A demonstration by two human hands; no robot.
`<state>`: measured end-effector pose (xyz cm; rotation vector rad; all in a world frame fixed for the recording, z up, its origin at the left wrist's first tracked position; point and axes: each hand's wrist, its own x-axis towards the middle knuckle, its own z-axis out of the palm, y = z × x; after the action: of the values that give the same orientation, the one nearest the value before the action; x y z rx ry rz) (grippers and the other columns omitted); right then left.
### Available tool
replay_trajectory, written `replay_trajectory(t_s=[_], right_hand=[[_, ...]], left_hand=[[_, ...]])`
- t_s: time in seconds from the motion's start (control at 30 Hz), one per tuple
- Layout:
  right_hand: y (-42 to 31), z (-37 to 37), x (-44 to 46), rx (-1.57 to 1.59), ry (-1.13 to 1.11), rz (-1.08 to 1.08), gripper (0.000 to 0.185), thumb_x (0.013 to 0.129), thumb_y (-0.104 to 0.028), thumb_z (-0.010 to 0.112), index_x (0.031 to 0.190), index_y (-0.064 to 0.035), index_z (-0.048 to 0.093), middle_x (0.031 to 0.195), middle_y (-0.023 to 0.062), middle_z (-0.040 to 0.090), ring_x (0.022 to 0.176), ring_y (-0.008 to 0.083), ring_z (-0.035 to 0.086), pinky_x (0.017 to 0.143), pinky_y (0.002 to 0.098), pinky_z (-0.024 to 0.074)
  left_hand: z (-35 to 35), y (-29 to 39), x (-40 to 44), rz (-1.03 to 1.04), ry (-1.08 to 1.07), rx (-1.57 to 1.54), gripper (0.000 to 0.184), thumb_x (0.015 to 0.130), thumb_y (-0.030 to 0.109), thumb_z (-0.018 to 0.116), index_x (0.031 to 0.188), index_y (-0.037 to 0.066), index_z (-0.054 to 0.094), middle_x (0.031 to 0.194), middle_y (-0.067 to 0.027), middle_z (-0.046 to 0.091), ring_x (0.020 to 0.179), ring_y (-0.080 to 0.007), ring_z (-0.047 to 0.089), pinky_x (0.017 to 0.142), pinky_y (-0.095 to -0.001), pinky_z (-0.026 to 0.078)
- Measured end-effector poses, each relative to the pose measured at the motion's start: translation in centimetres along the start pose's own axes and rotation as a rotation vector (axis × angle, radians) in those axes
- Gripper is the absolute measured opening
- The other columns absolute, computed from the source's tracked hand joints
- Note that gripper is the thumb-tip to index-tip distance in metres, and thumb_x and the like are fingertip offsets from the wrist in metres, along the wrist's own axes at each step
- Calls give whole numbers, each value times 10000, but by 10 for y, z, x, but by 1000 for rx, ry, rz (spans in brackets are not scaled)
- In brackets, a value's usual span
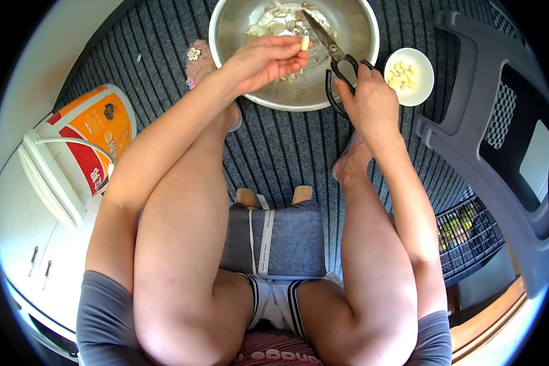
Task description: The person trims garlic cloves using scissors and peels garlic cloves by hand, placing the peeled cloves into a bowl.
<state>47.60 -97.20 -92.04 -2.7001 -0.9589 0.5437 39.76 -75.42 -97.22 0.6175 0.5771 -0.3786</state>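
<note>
left hand point(263, 63): fingertips pinch pale clove point(305, 43) above steel bowl point(357, 36)
right hand point(372, 97): fingers curl around scissors point(324, 39)
white bowl point(429, 79): cloves point(402, 74); beside steel bowl's right rim

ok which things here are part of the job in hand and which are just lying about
Part of it, by the look:
garlic clove
scissors
metal bowl
peelings
white bowl
peeled cloves

Seemingly just about:
bucket
grey chair
black basket

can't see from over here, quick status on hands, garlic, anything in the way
Left hand pinching pale garlic clove over metal bowl. Right hand holding scissors. More cloves in white bowl. Nothing visibly blocking either hand.
</note>
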Motion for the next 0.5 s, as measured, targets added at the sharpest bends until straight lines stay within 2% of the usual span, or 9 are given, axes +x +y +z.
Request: replay_trajectory(t_s=[0.13, 0.23, 0.3, 0.4, 0.5], right_hand=[[1, 7, 3, -39, 32, -61, 312, 809, -219, 670, 960, 35, 571, 858, 211, 610, 736, 355, 630, 635, 420, 515], [-2, 0, 0, -91, 62, -103, 317, 796, -179, 674, 1005, 35, 569, 909, 201, 602, 779, 340, 627, 660, 399, 520], [-5, -9, -1, -101, 136, -179, 317, 795, -161, 665, 1021, 39, 567, 933, 196, 597, 811, 338, 625, 673, 384, 523], [-19, -18, 2, 359, 217, -264, 339, 782, -87, 665, 1109, -19, 603, 959, 151, 620, 813, 335, 628, 696, 371, 526], [-15, -14, -5, 606, 134, -206, 310, 778, -11, 648, 1086, -51, 643, 965, 117, 635, 822, 318, 634, 720, 357, 524]], left_hand=[[0, 0, 0, -5, -61, -47, 266, 951, 109, 532, 1145, -70, 559, 981, -120, 640, 882, -152, 640, 783, -228, 551], [17, 2, -8, 25, 77, 147, 239, 934, 121, 565, 1098, -51, 589, 955, -105, 650, 863, -153, 643, 778, -249, 547], [24, -2, -8, 7, 53, 273, 221, 915, 144, 601, 1056, -26, 615, 932, -93, 657, 841, -143, 639, 763, -244, 534], [38, -8, -6, -3, 17, 424, 211, 887, 182, 649, 1013, 13, 646, 894, -78, 665, 809, -121, 628, 749, -229, 517], [46, -15, -4, 39, -18, 572, 237, 891, 236, 646, 1008, 31, 671, 880, -44, 672, 774, -95, 611, 725, -220, 500]])
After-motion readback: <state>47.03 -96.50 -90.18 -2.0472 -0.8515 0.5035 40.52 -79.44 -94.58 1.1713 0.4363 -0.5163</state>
